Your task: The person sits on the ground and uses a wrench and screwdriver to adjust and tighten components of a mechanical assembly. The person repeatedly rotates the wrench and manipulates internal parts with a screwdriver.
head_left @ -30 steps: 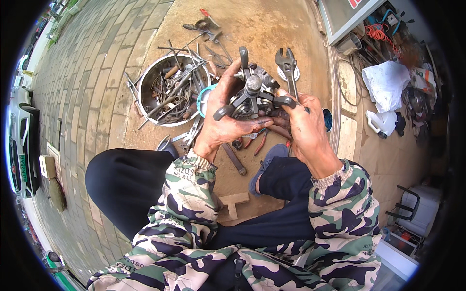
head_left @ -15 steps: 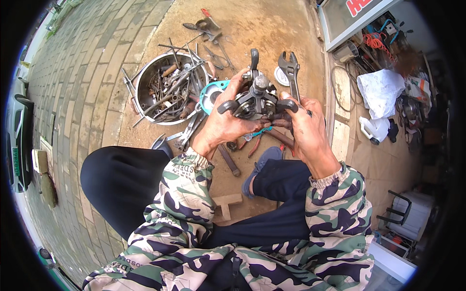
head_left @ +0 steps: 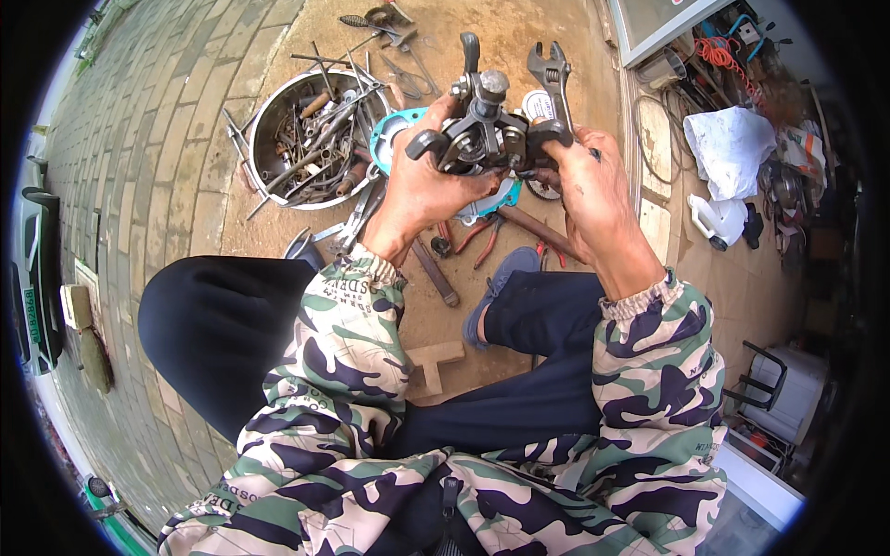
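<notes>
Left hand (head_left: pixel 426 185), clamped on the left side of the puller (head_left: pixel 489 104); right hand (head_left: pixel 598 185), clamped on its right side and on the wrench (head_left: pixel 555 82). The puller lies between them. Left of the puller: bowl (head_left: pixel 259 139) of tools. Nearer the body than the puller: bar (head_left: pixel 436 275).

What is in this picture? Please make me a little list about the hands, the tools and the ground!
Left hand: gripping the puller
Right hand: on the puller too, holding a wrench
Puller: dark metal, three arms
Bowl: on the ground, left of the hands, full of tools
Sleeves: camouflage
</notes>
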Demonstrator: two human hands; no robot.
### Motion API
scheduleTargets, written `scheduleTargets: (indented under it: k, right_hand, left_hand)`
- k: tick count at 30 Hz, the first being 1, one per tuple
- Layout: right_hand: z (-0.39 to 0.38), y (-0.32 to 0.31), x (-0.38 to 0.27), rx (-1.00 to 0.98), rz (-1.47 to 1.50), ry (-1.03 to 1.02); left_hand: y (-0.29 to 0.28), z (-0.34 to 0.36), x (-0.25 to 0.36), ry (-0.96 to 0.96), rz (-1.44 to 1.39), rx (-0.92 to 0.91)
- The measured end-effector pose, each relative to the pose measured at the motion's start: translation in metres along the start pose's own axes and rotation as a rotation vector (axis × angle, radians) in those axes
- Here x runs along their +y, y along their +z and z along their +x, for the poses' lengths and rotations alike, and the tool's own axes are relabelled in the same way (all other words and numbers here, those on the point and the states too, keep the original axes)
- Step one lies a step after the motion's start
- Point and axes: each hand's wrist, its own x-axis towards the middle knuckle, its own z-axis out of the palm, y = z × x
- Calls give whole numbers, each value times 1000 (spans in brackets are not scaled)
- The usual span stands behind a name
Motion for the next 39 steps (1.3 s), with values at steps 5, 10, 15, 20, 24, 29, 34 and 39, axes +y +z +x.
scheduleTargets:
  k: [5,10,15,20,24,29,34,39]
  right_hand:
    - [0,0,1,-18,99,27]
    - [-2,0,-3,-28,127,75]
    - [6,-10,0,-130,-120,-27]
    - [-9,-22,-28,38,-612,-449]
    - [-29,-47,-50,-71,-507,-301]
    - [-40,-57,-53,-338,-191,-215]
    - [-42,-58,-58,-395,-80,-155]
    - [-37,-65,-63,-434,-151,-77]
  left_hand:
    - [-4,-2,18,10,229,-17]
    - [-5,1,13,-11,172,-61]
    - [-7,4,-5,127,126,-26]
    - [-10,3,7,123,150,-61]
    - [-7,4,4,253,286,-58]
    - [-8,0,6,250,286,-76]
    - [-9,2,5,259,300,-65]
    - [-13,1,-1,252,314,-59]
